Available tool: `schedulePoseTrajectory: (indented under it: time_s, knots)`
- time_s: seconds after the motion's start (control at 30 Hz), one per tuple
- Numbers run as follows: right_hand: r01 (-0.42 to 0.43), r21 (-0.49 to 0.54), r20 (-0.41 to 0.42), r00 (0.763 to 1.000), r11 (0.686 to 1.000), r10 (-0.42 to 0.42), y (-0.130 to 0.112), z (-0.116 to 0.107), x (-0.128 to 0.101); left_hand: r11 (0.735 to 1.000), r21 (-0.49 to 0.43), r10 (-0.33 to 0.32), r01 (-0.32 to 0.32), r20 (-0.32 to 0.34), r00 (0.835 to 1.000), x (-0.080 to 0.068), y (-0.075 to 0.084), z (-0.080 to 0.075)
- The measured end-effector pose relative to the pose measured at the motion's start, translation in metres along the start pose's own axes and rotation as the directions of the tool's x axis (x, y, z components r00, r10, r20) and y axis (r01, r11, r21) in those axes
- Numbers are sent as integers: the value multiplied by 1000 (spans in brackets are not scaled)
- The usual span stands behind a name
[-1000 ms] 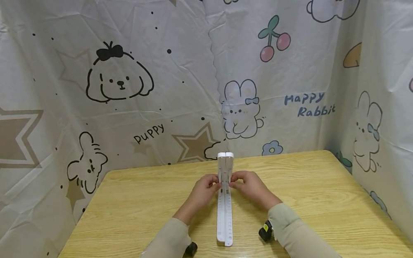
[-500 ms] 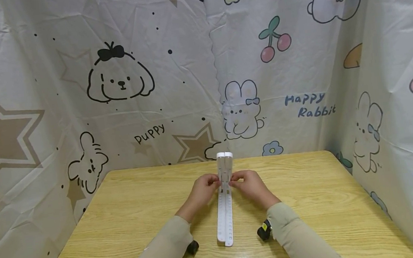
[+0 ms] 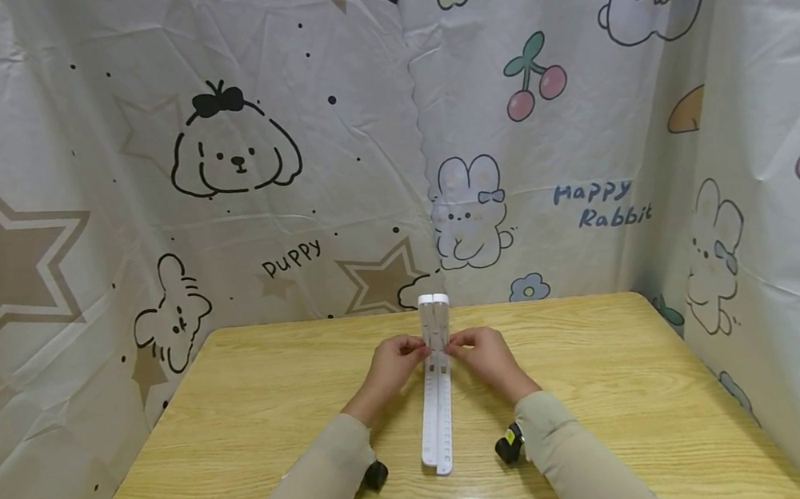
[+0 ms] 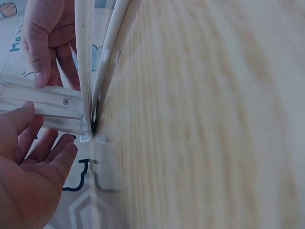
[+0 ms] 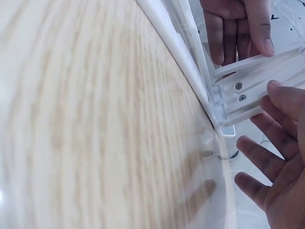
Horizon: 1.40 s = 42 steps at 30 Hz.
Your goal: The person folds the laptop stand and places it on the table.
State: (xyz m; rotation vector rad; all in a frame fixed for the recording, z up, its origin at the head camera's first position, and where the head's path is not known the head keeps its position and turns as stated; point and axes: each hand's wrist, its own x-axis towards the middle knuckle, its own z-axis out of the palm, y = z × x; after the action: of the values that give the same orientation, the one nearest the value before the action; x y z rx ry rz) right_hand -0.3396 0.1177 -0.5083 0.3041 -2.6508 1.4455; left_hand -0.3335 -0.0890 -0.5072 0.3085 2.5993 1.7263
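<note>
Holding the upright part of a white folding stand [image 3: 435,334] between them, both hands sit at the middle of the wooden surface [image 3: 243,425]; left hand [image 3: 391,367] on the stand's left side, right hand [image 3: 484,358] on its right, fingertips meeting the white plastic at about the same height. Stand's long flat base [image 3: 437,427] lies on the surface pointing toward the person, upright part rising at its far end. Left wrist view: thumb and fingers of the left hand [image 4: 28,162] lie fairly straight against the white arm [image 4: 47,107], the right hand's fingers [image 4: 47,43] on the other side. Right wrist view: right hand [image 5: 276,157] has fingers spread and nearly straight, thumb tip touching the screwed white piece [image 5: 243,95]; left hand's fingers [image 5: 233,28] behind it. Grip of each hand: spread, pressing rather than curled round. Beige sleeves [image 3: 308,491] reach in from the near edge. Cartoon-print curtain [image 3: 239,152] hangs behind and at both sides
</note>
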Motion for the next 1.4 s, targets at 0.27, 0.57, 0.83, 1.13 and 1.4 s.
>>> schedulePoseTrajectory:
  time_s: [0.27, 0.57, 0.83, 1.13, 1.4]
  knots:
    - [-33, 38, -17, 999, 999, 33, 2, 2, 1, 996, -78, -32, 29, -34, 999, 5, -3, 0]
    - [-62, 125, -49, 996, 990, 68, 5, 4, 6, 987, -159, -16, 15, -3, 1000, 11, -7, -1]
    - [-65, 236, 29, 998, 970, 60, 4, 1, 9, 991, -133, 11, 0, 85, 996, 14, -7, -6]
    - [-32, 287, 81, 997, 957, 9, 4, 2, 13, 989, -144, 27, -9, 122, 992, 17, -8, -9]
    - [-54, 279, 126, 992, 959, 20, 9, -3, 15, 992, -129, 33, -14, 143, 989, 18, -10, -11]
